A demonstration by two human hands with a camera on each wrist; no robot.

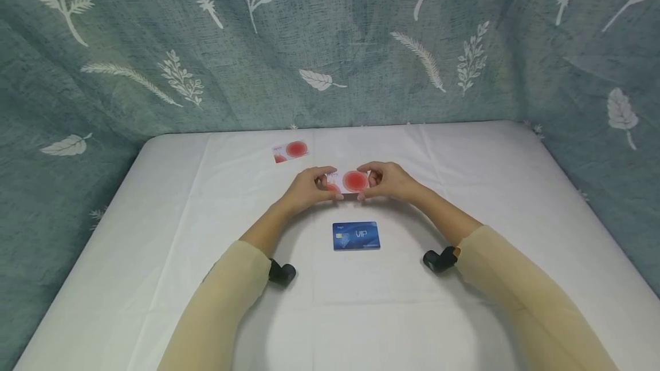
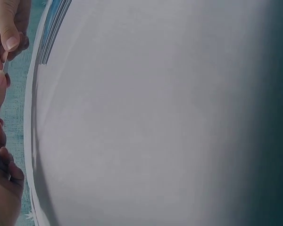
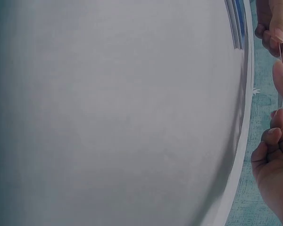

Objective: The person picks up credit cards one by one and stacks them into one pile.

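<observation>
A white card with a red circle (image 1: 354,181) is held up above the table between both hands. My left hand (image 1: 305,189) pinches its left end between thumb and fingers, and my right hand (image 1: 393,182) does the same at the right end. Both wrist views show this card nearly edge-on. Nearer to me, a blue card marked VIP (image 1: 356,236) lies flat; the left wrist view shows it as the side of a small card stack (image 2: 54,33). Another red-and-white card (image 1: 291,151) rests farther back on the left, slightly turned.
A white cloth (image 1: 350,325) covers the table, with faint creases. Behind and along the sides hangs a green-blue curtain (image 1: 361,62) with white leaf prints. A black wrist device (image 1: 282,273) sits at the left cuff, and another black device (image 1: 440,260) at the right cuff.
</observation>
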